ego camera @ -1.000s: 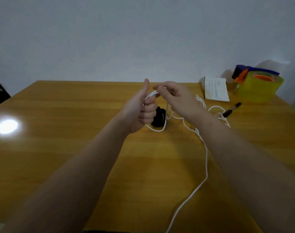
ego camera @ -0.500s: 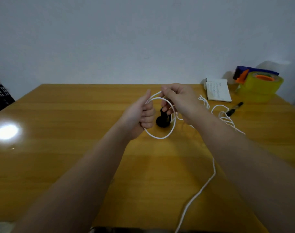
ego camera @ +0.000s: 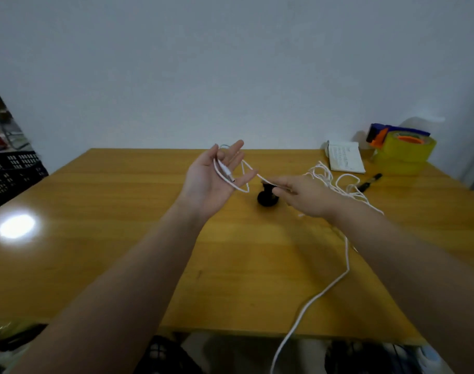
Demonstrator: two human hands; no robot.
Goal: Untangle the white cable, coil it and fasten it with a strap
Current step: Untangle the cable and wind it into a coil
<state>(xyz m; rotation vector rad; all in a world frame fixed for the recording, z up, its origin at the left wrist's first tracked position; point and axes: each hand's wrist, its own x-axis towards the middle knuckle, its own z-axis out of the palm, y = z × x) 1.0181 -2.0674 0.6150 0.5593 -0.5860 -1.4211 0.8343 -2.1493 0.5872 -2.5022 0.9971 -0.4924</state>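
Your right hand [ego camera: 303, 195] is smeared by motion, so you cannot make out its grip on the white cable [ego camera: 347, 257]. Your right forearm hides a stretch of that cable, which then runs off the bottom edge. The hand covers part of the black object [ego camera: 264, 198]. The booklet's [ego camera: 345, 160] print is too small to read.

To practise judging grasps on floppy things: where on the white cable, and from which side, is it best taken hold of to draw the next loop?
Probably the single straight stretch of the white cable just right of the loop lying on the left hand, pinched from above, where the right hand holds it: one strand, clear of the table, unlike the tangle.
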